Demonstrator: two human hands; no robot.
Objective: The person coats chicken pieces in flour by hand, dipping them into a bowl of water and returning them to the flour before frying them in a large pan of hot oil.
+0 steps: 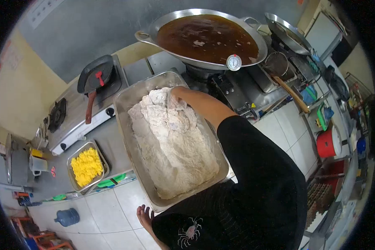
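Note:
A deep metal tray [131, 156] holds pale flour [183, 160] and several flour-coated pieces [154, 110] heaped at its far end. My right hand [177, 98] reaches into that end, touching the coated pieces; its fingers are mostly hidden, and a clear, glove-like film seems to cover them. Below the tray's near left corner is my left hand [145, 216], its fingers a little apart and nothing seen in them.
A wide pan of brown oil [208, 37] with a dial thermometer [234, 62] stands behind the tray. At left are a grill pan [96, 73] and a small tray of yellow food [86, 167]. A strainer [276, 64] lies right; a blue jug [67, 217] is on the floor.

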